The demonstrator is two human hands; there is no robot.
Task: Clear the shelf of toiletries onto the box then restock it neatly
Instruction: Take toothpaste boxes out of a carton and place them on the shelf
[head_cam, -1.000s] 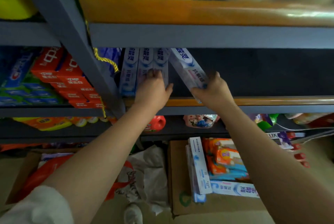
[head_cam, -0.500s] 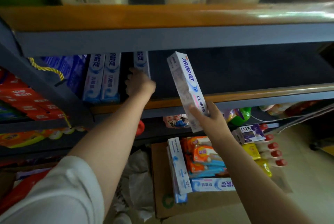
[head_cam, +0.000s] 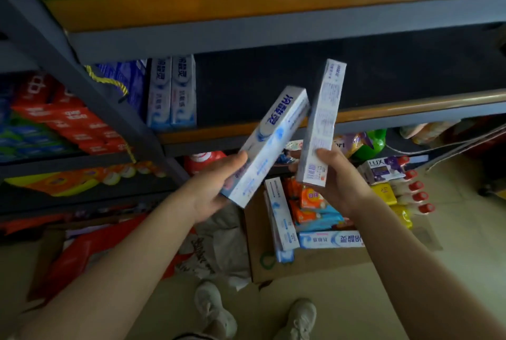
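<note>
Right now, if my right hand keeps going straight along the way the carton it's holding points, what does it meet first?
Probably nothing soon: the right hand aims its toothpaste carton up into the dark, bare-looking part of the shelf, though depth is unclear.

A single wide-angle camera sits on the person's head, looking forward and steeply down. It is close to the shelf (head_cam: 383, 109), whose front rails bow across the upper half of the view. Both forearms reach in from the bottom corners, and the floor (head_cam: 356, 298) with the person's shoes (head_cam: 216, 309) fills the lower edge. The left margin is dim, probably a neighbouring shelf bay.
</note>
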